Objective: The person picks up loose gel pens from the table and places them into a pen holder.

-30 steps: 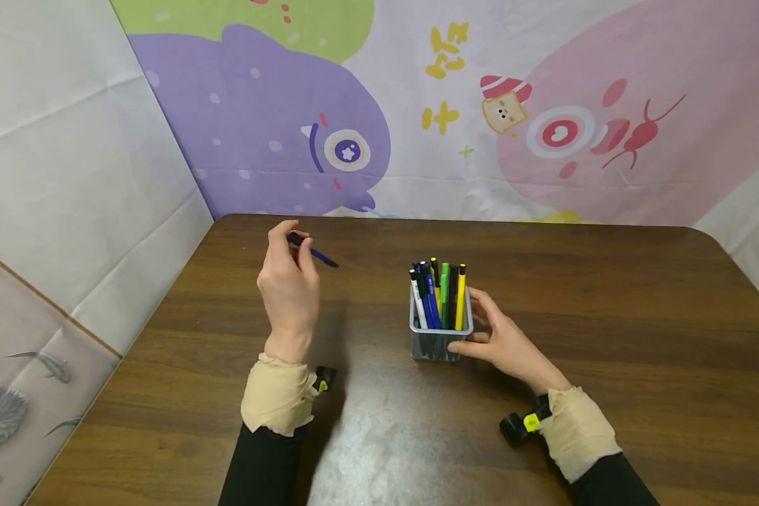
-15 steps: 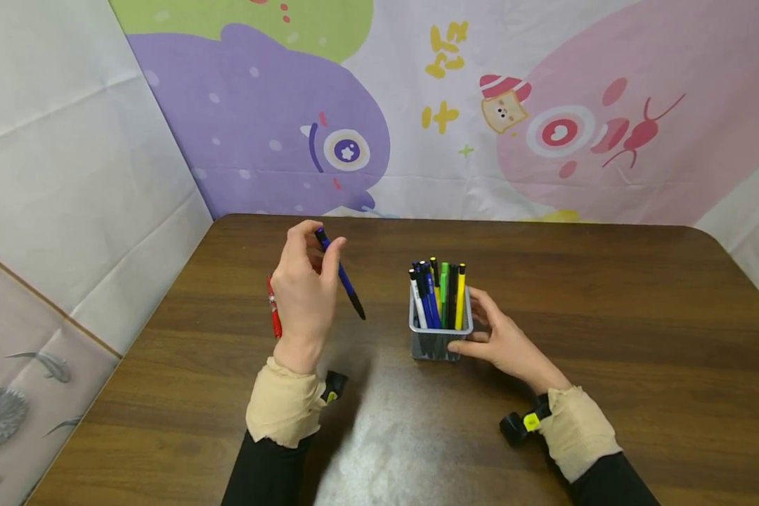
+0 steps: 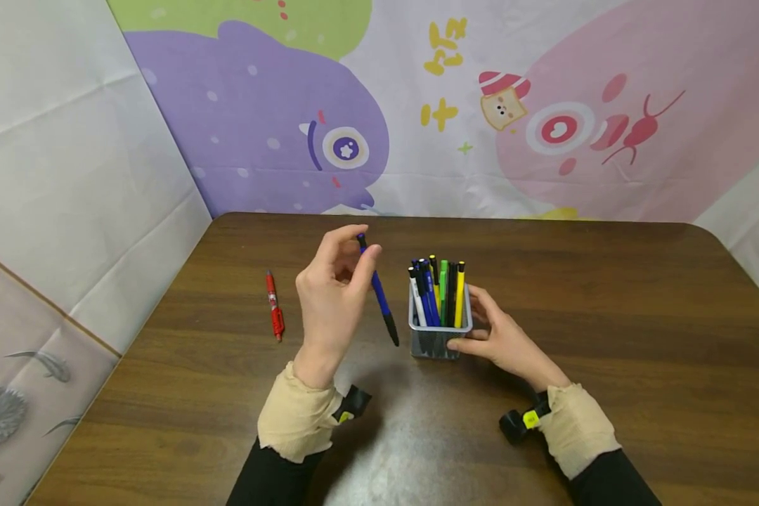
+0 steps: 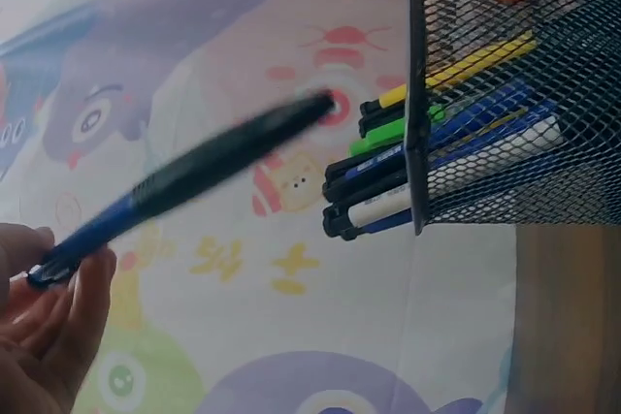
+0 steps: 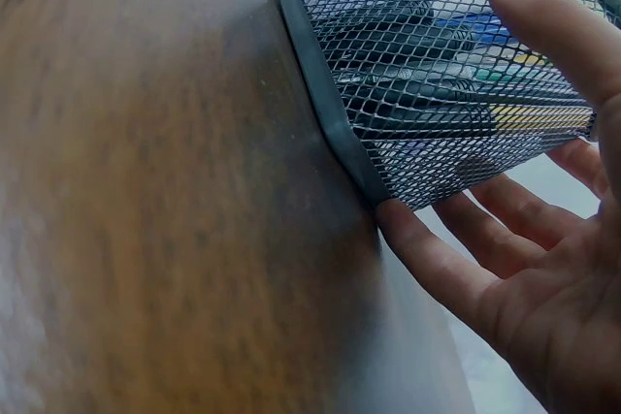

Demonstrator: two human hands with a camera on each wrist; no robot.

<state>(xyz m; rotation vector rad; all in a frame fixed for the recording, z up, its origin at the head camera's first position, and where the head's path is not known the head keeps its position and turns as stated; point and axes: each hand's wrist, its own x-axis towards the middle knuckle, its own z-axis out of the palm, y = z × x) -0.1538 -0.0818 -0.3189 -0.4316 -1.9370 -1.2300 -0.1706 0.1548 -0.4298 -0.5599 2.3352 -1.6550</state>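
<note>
My left hand (image 3: 332,302) pinches a blue pen (image 3: 380,295) by its upper end, between thumb and fingers. The pen's dark grip and tip slant down to the right, just left of a black mesh pen holder (image 3: 435,344). In the left wrist view the pen (image 4: 194,172) points toward the holder's open top. My right hand (image 3: 506,344) holds the pen holder from its right side, thumb at the front and fingers behind. The right wrist view shows its fingers (image 5: 437,264) along the mesh near the base. White, blue, green, black and yellow pens (image 3: 439,295) stand inside.
A red pen (image 3: 275,307) lies on the brown wooden table (image 3: 607,302), left of my left hand. Behind the table's far edge hangs a cartoon-printed cloth (image 3: 417,176). A white cloth (image 3: 88,140) borders the left side.
My left hand has moved right and nearer with the blue pen, which now tilts more steeply, tip down. The red pen has come into full view. My right hand and the holder have stayed put.
</note>
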